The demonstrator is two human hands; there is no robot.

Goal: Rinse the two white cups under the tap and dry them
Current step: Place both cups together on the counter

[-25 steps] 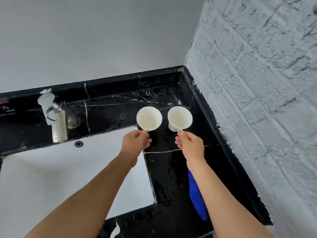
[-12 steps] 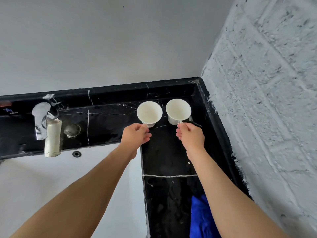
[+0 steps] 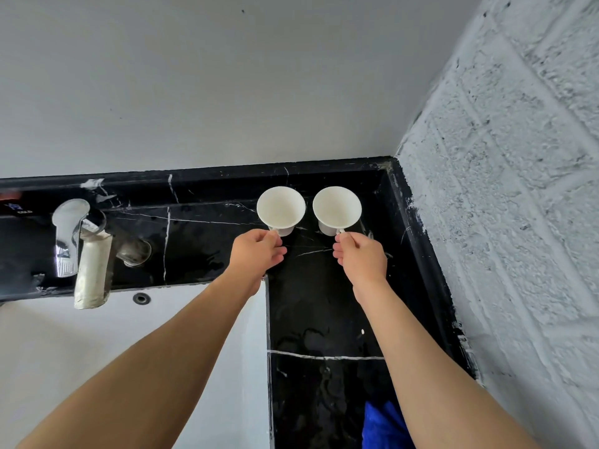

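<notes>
Two white cups stand upright side by side on the black marble counter near the back right corner. My left hand pinches the handle of the left cup. My right hand pinches the handle of the right cup. Both cups look empty inside. The chrome tap with its spout reaches over the white sink at the left. A blue cloth lies on the counter at the bottom, partly hidden by my right forearm.
A grey wall rises behind the counter and a white-painted brick wall closes the right side. An overflow hole sits in the sink's back wall. A round metal fitting stands next to the tap.
The view has tilted and moved closer to the corner. Both hands have stayed closed on the cup handles, and the cups remain side by side on the counter.
</notes>
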